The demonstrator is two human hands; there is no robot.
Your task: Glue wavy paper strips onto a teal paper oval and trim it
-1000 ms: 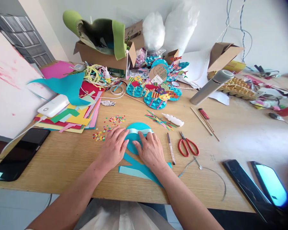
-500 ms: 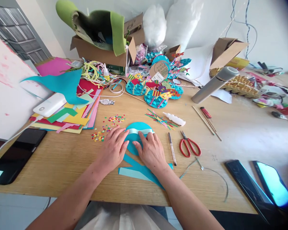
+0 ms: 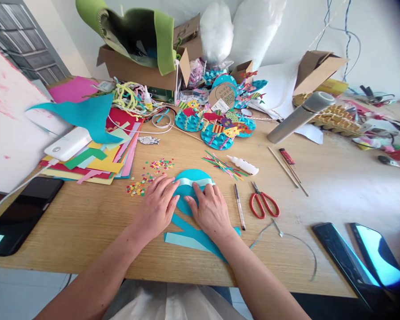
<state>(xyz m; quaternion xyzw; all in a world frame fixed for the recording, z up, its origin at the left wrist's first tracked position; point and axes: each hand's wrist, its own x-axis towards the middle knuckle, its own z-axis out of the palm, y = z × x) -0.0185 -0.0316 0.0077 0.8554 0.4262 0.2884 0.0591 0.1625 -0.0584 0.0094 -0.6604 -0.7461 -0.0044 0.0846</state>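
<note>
Left hand (image 3: 158,200): loosely spread, fingertips at left end of pale strip (image 3: 186,182), thumb apart at left edge of blue disc (image 3: 183,193). Right hand (image 3: 211,206): index pressing strip from above, thumb apart over disc, other fingers curled near strip's right end, can't tell if they pinch it. Strip lies across upper disc, slightly bowed; disc flat just below frame centre. Blue offcut (image 3: 200,235) lower centre, partly under right forearm; scissors (image 3: 264,204) right of centre
</note>
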